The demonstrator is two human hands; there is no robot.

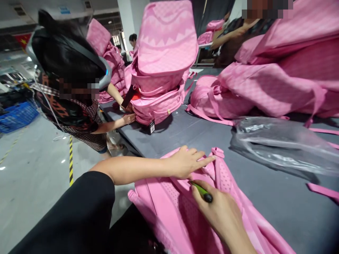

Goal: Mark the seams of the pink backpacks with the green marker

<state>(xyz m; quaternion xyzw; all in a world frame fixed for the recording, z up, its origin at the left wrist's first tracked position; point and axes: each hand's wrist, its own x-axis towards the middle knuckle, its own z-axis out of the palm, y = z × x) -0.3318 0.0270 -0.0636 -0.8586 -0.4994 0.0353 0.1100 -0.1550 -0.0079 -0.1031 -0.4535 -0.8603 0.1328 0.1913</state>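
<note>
A pink backpack (164,204) lies in front of me, partly over the table edge, with its mesh-lined straps (225,180) facing up. My left hand (185,162) rests palm down on its upper part, fingers spread, one finger reaching to a strap end. My right hand (217,204) is closed around a small tool with a green and black handle (202,192). The tool's front end points at the fabric just below my left hand; its tip is too hidden to tell its kind.
Across the grey table (201,137) stands another pink backpack (164,42) with a black tag, handled by a co-worker (66,63). Pink backpacks (278,81) are piled at the right beside a clear plastic bag (286,141). A blue basket (18,116) is on the floor at left.
</note>
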